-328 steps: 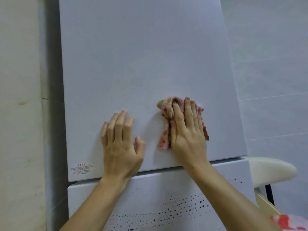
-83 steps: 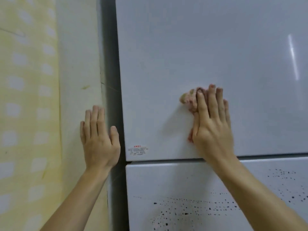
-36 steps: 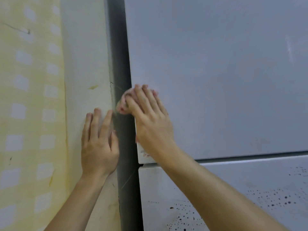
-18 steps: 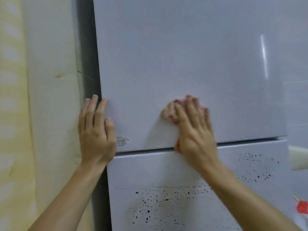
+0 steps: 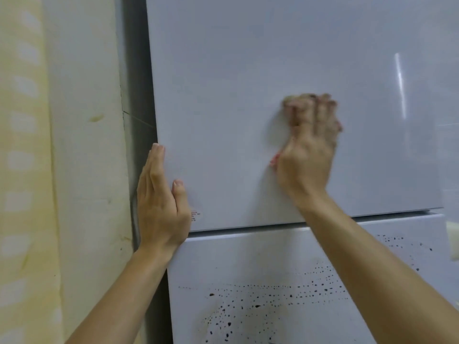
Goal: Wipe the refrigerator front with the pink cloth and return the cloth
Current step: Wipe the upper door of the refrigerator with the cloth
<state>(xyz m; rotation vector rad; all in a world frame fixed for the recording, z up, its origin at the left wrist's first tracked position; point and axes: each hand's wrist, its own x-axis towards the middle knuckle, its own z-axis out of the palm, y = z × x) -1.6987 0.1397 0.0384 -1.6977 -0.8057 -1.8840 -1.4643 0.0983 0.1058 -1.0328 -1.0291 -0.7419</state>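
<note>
The white refrigerator's upper door (image 5: 248, 95) fills the middle of the view. My right hand (image 5: 309, 147), blurred by motion, presses the pink cloth (image 5: 289, 105) flat against the door with straight fingers; only scraps of cloth show above the fingertips and below the thumb. My left hand (image 5: 161, 202) lies flat with straight fingers along the door's left edge, its thumb on the door front beside a small red label (image 5: 195, 216).
Below the upper door, the lower door (image 5: 273, 281) is speckled with black spots. A dark gap (image 5: 135, 95) separates the fridge from a cream wall (image 5: 84, 145) on the left. A pale object (image 5: 452, 240) shows at the right edge.
My right hand with the cloth has slid to the right and a little up across the upper door. My left hand has stayed at the door's left edge.
</note>
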